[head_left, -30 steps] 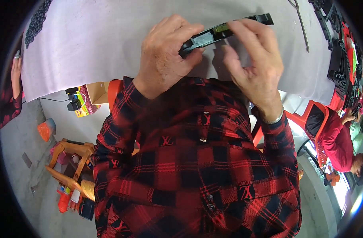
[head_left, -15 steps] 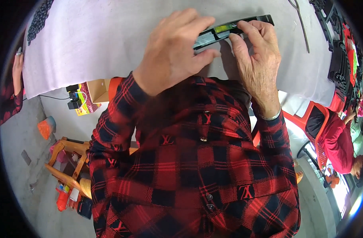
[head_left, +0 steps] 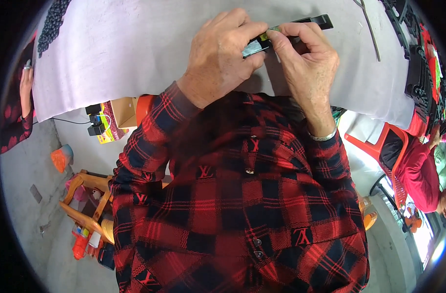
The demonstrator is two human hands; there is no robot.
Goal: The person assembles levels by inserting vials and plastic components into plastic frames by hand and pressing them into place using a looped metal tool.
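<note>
A slim black spirit level (head_left: 307, 21) with a yellow-green vial and a silvery strip lies slanted over the pale-covered table (head_left: 130, 53). My left hand (head_left: 223, 51) grips its left end, fingers bent over it with the thumb on the near side. Thumb and index finger of my right hand (head_left: 308, 56) pinch together at the yellow-green vial (head_left: 265, 36), right beside my left fingertips. Most of the vial and the level's left end are hidden by my fingers. The bare black right end sticks out beyond my right hand.
A heap of small black pieces (head_left: 52, 27) lies at the far left. A thin dark rod (head_left: 371, 31) rests on the right, near stacked black parts (head_left: 420, 80). A co-worker's hand (head_left: 26, 90) is at the left edge; another person (head_left: 420, 171) sits right, by a red chair (head_left: 379, 139).
My right hand has slid left along the level to the vial, its thumb and index finger now pinched together. My left thumb has closed in against the level.
</note>
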